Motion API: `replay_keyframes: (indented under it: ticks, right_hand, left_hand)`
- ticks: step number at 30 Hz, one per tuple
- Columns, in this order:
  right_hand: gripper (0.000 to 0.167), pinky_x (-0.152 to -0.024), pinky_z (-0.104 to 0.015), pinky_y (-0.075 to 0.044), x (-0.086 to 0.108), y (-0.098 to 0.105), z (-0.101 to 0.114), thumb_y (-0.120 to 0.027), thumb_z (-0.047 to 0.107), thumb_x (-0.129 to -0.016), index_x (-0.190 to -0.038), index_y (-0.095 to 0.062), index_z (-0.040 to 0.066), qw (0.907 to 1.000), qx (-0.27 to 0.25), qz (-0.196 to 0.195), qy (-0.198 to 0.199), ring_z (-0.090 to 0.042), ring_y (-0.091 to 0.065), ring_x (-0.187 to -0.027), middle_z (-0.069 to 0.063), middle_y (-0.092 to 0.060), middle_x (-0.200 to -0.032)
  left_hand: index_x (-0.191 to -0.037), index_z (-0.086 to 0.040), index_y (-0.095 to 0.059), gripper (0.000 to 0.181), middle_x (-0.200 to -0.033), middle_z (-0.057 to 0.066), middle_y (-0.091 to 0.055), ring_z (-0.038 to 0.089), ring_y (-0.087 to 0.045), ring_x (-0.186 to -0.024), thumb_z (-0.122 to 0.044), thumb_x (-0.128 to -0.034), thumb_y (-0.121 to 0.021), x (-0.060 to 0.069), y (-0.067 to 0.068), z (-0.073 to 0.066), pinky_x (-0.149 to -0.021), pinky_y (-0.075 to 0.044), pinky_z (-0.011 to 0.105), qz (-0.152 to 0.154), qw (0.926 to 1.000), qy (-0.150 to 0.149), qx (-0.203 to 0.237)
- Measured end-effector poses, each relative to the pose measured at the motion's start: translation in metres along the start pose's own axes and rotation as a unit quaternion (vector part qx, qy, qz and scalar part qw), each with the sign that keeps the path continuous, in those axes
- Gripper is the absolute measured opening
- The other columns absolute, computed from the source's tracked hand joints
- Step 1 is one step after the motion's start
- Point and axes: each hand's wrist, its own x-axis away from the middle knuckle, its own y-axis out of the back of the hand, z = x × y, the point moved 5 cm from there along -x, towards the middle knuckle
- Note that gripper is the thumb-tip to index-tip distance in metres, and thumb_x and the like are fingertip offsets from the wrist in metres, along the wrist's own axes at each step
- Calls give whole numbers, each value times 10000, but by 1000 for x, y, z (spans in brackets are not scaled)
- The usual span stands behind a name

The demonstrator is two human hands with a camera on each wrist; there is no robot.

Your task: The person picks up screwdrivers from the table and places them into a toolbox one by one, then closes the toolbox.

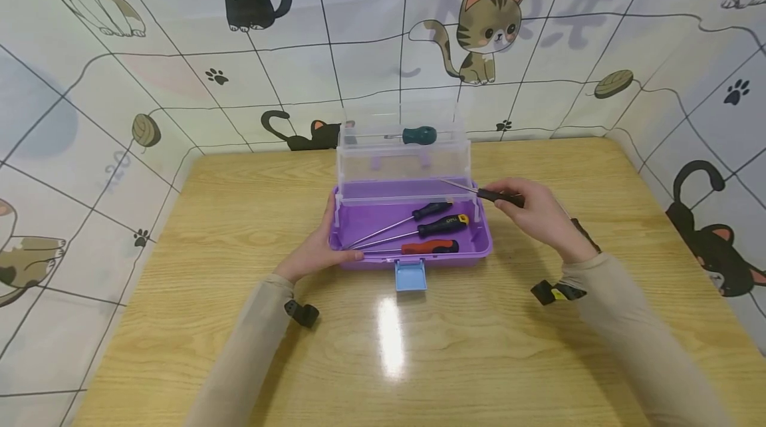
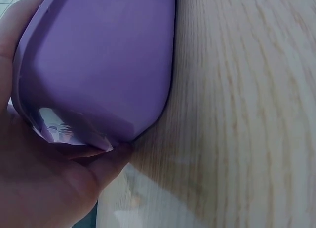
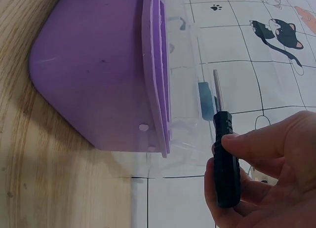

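A purple toolbox stands on the table with its clear lid raised. My left hand grips the box's left end, thumb at the front rim; the left wrist view shows fingers round the purple wall. My right hand pinches the black handle of a screwdriver at the box's right side, its shaft pointing left over the box. In the right wrist view the dark handle lies between thumb and fingers. Inside lie a red screwdriver, a black-and-yellow one and a black one.
A dark green screwdriver lies in the clear lid section behind the box. A light blue latch hangs at the box's front. The wooden table meets a cat-patterned cloth at the back and sides.
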Motion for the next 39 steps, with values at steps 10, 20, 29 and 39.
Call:
replay_keyframes:
  ticks: [10, 20, 29, 39]
  right_hand:
    - [279, -793, -452, -481, -14, -4, 7, -560, -8, -949, -1216, -640, 4, 9997, -83, 191, 93, -345, -600, -1006, -206, -616, -1190]
    - [279, -889, -496, -460, -29, -12, 19, -552, -31, -940, -1204, -641, -16, 9989, -54, 362, 290, -356, -579, -1053, -226, -607, -1211]
    - [269, -783, -415, -475, -45, -21, 32, -548, -43, -933, -1182, -647, -22, 9971, -127, 639, 383, -301, -571, -942, -213, -619, -1174]
    - [265, -960, -507, -427, -59, -30, 39, -533, -72, -924, -1163, -645, -42, 9944, -140, 915, 519, -352, -557, -1086, -212, -626, -1151]
  left_hand:
    - [-1494, -327, 227, 1300, -1598, 47, 127, 322, -34, -1448, -77, -752, -811, 0, -1, -5, -1139, -77, 502, 49, 9998, 168, -121]
    - [-1480, -392, 226, 1293, -1590, -30, 159, 231, 18, -1449, -119, -761, -814, 2, 0, -1, -1140, -61, 498, 9, 9996, 220, -155]
    - [-1467, -455, 212, 1294, -1589, -61, 152, 206, 27, -1447, -208, -751, -836, 3, 0, -3, -1141, -60, 496, 8, 9997, 217, -106]
    - [-1471, -440, 213, 1275, -1579, -72, 188, 204, 73, -1444, -215, -765, -825, 4, 0, -1, -1137, -23, 515, 62, 9997, 217, -22]
